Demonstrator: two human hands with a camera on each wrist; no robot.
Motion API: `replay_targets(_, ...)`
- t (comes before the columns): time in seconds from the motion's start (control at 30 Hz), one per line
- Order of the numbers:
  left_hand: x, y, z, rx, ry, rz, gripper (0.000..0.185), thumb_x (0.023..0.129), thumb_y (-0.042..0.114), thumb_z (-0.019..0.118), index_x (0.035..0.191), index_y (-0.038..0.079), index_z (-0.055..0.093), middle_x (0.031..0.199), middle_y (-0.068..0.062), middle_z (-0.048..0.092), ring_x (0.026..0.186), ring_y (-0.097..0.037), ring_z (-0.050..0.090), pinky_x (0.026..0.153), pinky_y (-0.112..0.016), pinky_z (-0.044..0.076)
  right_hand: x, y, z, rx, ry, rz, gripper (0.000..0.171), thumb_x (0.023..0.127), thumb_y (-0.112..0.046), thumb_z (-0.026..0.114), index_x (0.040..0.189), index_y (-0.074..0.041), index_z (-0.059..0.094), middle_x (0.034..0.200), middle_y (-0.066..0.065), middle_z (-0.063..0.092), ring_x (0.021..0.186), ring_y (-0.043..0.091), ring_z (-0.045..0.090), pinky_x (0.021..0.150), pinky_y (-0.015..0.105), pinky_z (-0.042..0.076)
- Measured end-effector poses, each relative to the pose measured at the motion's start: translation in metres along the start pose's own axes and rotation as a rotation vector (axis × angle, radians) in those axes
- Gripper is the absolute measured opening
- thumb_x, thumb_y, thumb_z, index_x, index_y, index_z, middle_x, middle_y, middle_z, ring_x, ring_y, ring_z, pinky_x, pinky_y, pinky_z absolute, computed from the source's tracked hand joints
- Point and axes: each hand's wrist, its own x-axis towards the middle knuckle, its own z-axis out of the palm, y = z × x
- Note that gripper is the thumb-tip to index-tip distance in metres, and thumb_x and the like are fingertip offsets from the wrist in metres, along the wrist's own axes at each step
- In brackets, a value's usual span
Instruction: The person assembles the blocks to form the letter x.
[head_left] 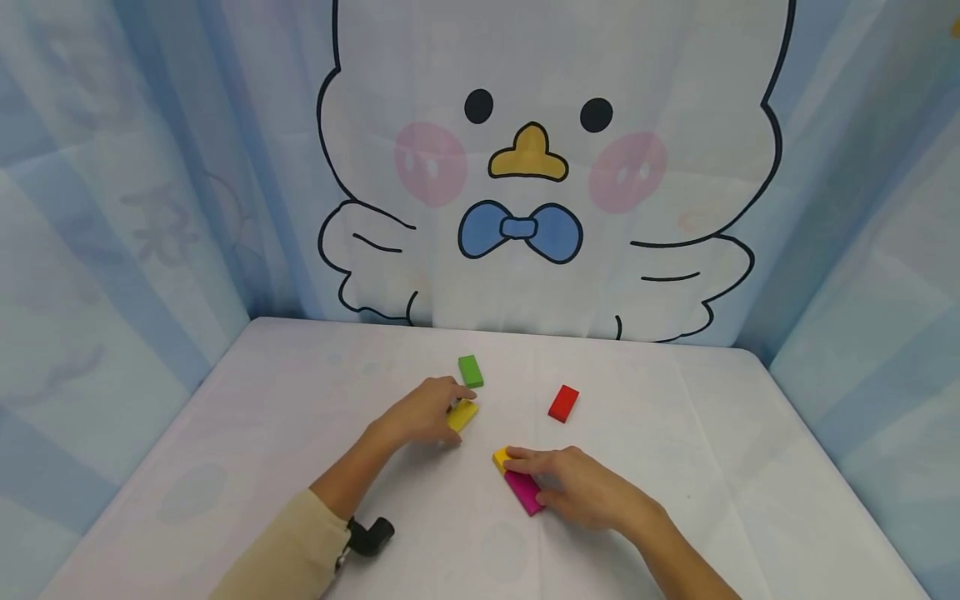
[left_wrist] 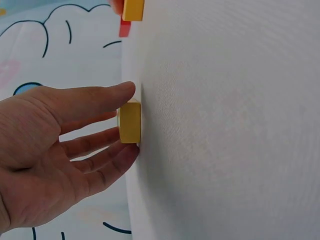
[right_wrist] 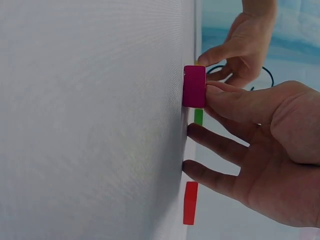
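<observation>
Left hand [head_left: 423, 412] pinched the yellow block [head_left: 462, 415] at the tabletop [head_left: 645, 408]; right hand [head_left: 588, 485], fingers extended, touched the abutting orange block [head_left: 499, 459] and magenta block [head_left: 522, 490], which uneven pressure could have skewed.

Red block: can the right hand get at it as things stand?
Probably yes: bare tabletop lies between the right hand and the red block in the head view, though the hand would likely have to leave the magenta block first.

Room between the hands [head_left: 427, 410] [head_left: 588, 486]; green block [head_left: 471, 372] obstructs ahead of left, perhaps touching.
</observation>
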Motion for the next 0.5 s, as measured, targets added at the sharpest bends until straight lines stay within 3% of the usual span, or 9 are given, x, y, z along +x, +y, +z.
replay_targets(0.5,0.0049,0.0025,-0.0005,0.021,-0.004,0.007,0.056,0.081,0.008,0.089,0.134,0.009,0.07,0.121,-0.007,0.067,0.102,-0.019,0.061,0.099,-0.038,0.058,-0.001,-0.0001,-0.0002,-0.001,0.015,-0.008,0.052,0.096,-0.002,0.068,0.145,-0.018,0.064,0.157,-0.008,0.053,0.146,0.023,0.051,0.112,0.049,0.048)
